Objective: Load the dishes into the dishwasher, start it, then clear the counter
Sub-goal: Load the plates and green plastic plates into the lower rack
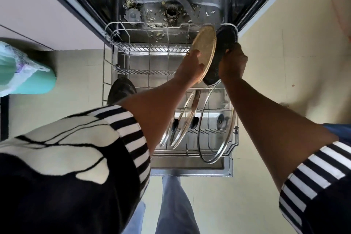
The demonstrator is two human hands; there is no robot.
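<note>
Our left hand (191,67) grips a tan plate (206,43), our right hand (232,62) a dark plate (227,37), both upright at the rack's (104,81) far right corner.

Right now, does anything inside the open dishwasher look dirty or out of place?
Yes. Food scraps lie scattered on the dishwasher floor, around the round filter behind the pulled-out rack. This looks odd because they could clog the filter.
</note>
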